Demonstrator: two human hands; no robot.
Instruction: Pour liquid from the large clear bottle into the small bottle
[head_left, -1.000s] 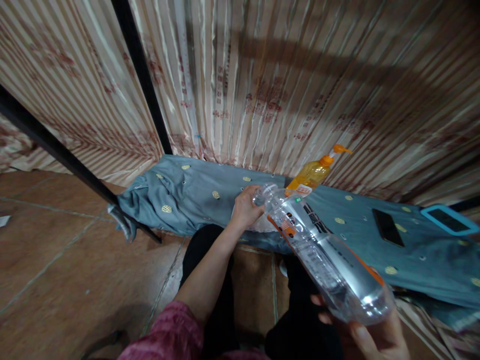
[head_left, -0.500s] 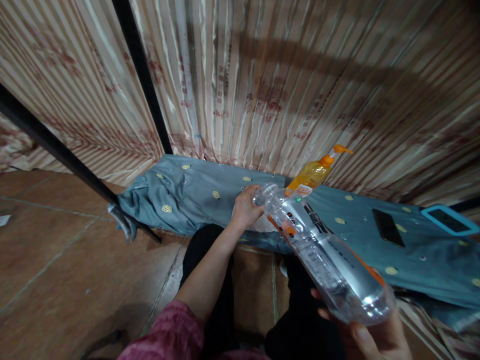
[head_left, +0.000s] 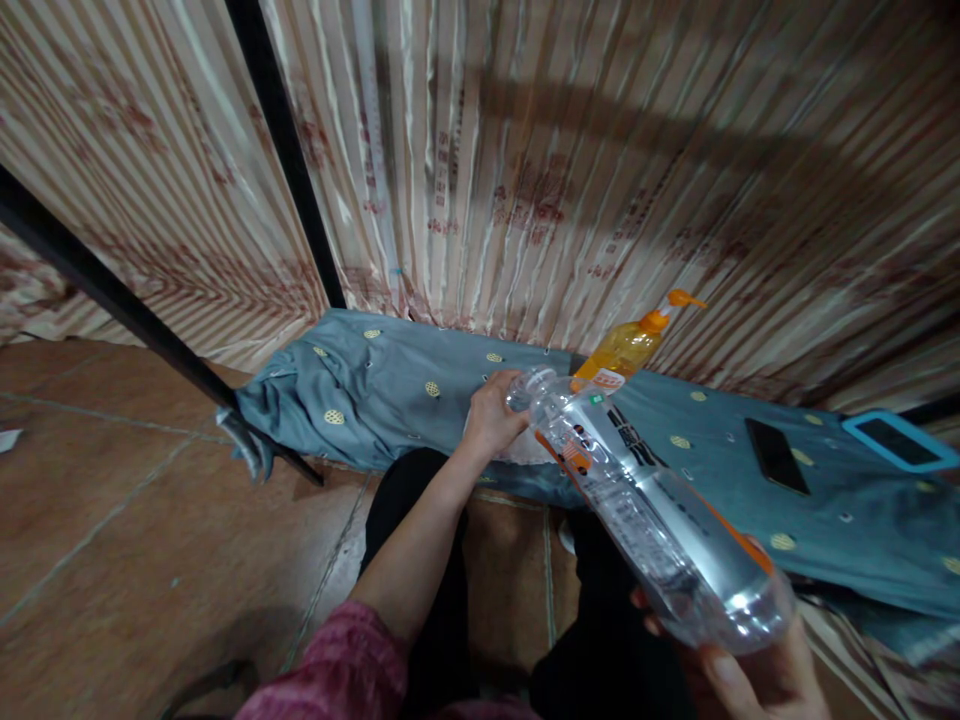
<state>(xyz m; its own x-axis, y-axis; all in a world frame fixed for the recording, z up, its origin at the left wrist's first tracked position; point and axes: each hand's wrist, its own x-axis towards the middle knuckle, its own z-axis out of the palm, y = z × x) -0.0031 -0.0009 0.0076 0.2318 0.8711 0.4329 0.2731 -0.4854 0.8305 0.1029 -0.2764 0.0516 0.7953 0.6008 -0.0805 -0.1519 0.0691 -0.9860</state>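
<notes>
The left hand (head_left: 491, 412) is closed at the bottle's neck and the right hand (head_left: 761, 675) grips its base, so the clear bottle (head_left: 652, 510) slants between them, mouth toward the left. Its label partly hides the inside. Just behind its neck a pump bottle (head_left: 621, 350) stands on the bench (head_left: 397, 390), yellow-orange inside. Farther right lie a phone (head_left: 777, 455) and a blue-rimmed tablet (head_left: 896, 440).

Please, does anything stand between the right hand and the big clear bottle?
Nothing visible does: the right hand holds the big clear bottle directly near its base. The orange pump bottle is beyond the neck end, not between them.
</notes>
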